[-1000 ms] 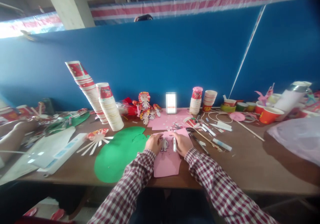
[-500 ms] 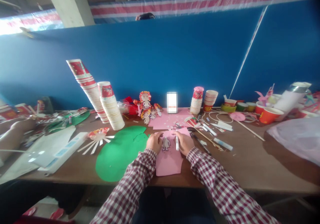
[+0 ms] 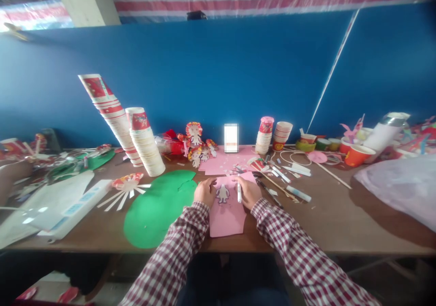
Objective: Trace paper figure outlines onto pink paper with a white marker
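A pink sheet [image 3: 226,222] lies on the brown table in front of me, with a small white figure [image 3: 223,193] outlined in dark on it. At the sheet's left edge rests my left hand [image 3: 204,191], its fingers curled; whether they pinch anything is too small to tell. My right hand [image 3: 250,192] is closed around a white marker [image 3: 239,192] at the sheet's right side. Left of the sheet is a large green paper piece [image 3: 153,219].
Tall paper cup stacks [image 3: 150,153] stand at back left, shorter ones [image 3: 264,137] behind the sheet's right. Loose markers [image 3: 299,193] and sticks lie right, near a plastic bag [image 3: 398,192]. Another person's hand [image 3: 15,169] is at far left. A power strip [image 3: 78,210] lies left.
The whole view has shifted slightly, so things appear a little further left. Both hands keep nearly the same places at the pink sheet, and the marker stays in my right hand.
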Available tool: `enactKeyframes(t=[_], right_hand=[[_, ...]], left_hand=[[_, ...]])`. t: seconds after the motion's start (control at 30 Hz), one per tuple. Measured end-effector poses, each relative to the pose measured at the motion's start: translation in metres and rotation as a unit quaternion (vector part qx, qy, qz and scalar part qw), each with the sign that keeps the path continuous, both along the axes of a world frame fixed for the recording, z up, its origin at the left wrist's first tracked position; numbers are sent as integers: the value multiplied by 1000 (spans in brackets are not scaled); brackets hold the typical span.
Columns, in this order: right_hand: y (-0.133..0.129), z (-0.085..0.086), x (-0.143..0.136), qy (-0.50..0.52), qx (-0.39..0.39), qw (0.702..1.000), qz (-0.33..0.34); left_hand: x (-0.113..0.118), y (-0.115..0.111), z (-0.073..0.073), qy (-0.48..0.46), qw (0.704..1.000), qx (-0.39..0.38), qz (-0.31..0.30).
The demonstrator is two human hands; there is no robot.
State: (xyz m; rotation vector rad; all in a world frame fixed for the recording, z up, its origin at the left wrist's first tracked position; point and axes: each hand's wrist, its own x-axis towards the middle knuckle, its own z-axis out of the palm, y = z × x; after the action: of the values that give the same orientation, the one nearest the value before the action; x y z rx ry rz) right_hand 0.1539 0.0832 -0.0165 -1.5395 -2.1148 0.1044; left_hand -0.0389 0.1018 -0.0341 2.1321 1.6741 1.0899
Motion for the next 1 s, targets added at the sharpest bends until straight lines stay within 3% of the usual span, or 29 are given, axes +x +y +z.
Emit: enactKeyframes(t=[1.0], right_hand=[[-1,0,1,-4,-3,1000,15]], left_hand=[[0,0,-1,-18,999,-33,16]])
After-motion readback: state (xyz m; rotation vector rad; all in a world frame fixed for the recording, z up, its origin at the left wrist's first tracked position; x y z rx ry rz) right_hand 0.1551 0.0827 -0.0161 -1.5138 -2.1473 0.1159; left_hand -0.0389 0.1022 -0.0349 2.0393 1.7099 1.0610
